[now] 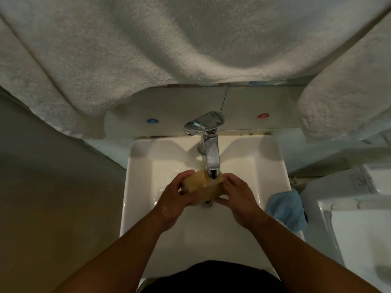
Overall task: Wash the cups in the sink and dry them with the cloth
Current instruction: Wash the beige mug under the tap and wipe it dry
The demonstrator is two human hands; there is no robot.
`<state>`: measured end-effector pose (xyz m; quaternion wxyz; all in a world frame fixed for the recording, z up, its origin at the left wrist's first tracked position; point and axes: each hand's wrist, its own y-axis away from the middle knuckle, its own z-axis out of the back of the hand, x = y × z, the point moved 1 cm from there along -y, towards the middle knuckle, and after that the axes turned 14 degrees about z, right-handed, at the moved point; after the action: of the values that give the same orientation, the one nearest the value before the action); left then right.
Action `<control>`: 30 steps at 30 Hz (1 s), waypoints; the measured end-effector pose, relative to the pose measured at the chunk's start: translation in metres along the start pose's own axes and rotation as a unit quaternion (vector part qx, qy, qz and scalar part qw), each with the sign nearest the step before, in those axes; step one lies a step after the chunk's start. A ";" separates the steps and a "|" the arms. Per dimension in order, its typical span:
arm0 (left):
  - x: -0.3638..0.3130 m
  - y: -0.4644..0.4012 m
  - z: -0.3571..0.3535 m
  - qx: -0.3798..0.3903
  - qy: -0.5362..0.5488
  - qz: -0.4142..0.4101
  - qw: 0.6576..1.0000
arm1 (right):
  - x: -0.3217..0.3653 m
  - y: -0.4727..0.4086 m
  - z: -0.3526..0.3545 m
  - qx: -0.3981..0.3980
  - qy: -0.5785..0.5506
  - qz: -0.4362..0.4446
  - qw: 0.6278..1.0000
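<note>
A tan cup (201, 187) lies tilted under the spout of the chrome tap (209, 144), over the white sink (139, 187). My left hand (175, 199) grips the cup's left side, thumb on top and fingers curled round it. My right hand (237, 197) holds its right side, fingers wrapped over the rim end. Water wets the basin around the cup. A blue cloth (287, 208) lies bunched on the sink's right rim, apart from both hands.
White towels (148, 49) hang overhead and at the right (338, 102), close above the tap. Blue (152, 120) and red (263, 116) markers sit on the wall behind. A white fixture (359, 229) stands to the right; a grey wall lies left.
</note>
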<state>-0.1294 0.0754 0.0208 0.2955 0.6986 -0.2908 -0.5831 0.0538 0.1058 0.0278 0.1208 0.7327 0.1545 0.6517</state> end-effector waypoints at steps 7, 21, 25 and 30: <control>-0.007 0.005 -0.005 0.040 0.078 0.152 0.984 | 0.000 -0.001 0.005 0.041 0.026 0.036 0.998; -0.004 0.003 -0.017 -0.049 0.132 0.148 0.979 | 0.005 -0.004 -0.021 0.031 0.324 0.195 0.925; -0.003 0.005 -0.014 -0.045 0.118 0.152 0.980 | 0.003 -0.011 -0.014 0.034 0.317 0.196 0.927; 0.000 0.005 -0.010 -0.045 0.097 0.155 0.982 | -0.011 -0.012 -0.013 0.058 0.248 0.134 0.958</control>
<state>-0.1201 0.0723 0.0260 0.4405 0.6843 -0.3387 -0.4722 0.0388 0.1128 0.0146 -0.0519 0.5677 0.1177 0.8131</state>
